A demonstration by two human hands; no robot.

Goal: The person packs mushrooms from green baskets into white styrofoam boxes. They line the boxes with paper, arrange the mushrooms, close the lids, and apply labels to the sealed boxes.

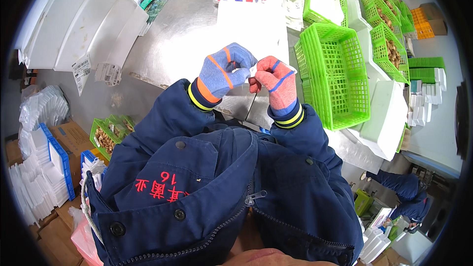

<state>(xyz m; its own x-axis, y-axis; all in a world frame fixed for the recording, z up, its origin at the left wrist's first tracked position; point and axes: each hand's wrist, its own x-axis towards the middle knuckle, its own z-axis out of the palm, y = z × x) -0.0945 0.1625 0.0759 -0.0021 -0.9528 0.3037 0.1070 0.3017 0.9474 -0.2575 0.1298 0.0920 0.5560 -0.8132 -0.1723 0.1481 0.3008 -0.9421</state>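
Observation:
Close together over a stainless steel table (166,33), my two gloved hands meet in front of my chest. My left hand (224,67), in a blue knit glove with orange stripes, has its thumb and fingers curled at the edge of a small white slip (253,69). On the other side my right hand (275,81), in a coral glove with blue stripes, pinches the same slip. Much of the slip is hidden by the fingers, so its kind is unclear. Beyond the hands lies a white, overexposed sheet (253,26).
Nested green plastic baskets (342,77) stand right of my hands, beside white foam boxes (382,118). Large white foam boxes (92,26) are stacked at left. Green baskets of brown mushrooms (393,53) line the far right. Another person (406,195) is at lower right.

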